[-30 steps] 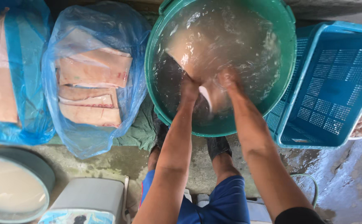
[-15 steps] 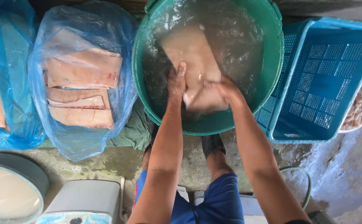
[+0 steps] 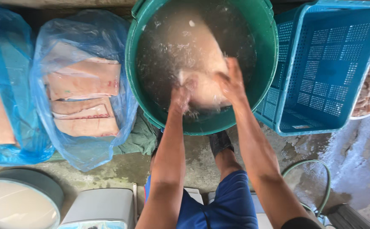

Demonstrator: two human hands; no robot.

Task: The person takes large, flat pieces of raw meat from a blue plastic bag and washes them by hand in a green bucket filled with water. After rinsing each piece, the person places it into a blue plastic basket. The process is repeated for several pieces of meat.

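both hands, left hand [image 3: 180, 95] and right hand [image 3: 232, 80], closed on pale meat slab [image 3: 195, 63], keeping it under water in green tub [image 3: 269, 55] for rinsing.

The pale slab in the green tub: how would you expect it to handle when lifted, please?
The pale slab lies wet in cloudy water, so it is probably slippery. Both the left hand and right hand are on it, suggesting it is heavy. It is broad and thin, so it may sag.

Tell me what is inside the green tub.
The green tub holds cloudy water and a pale slab of meat, gripped by the left hand and right hand. The tub's bottom is hidden.
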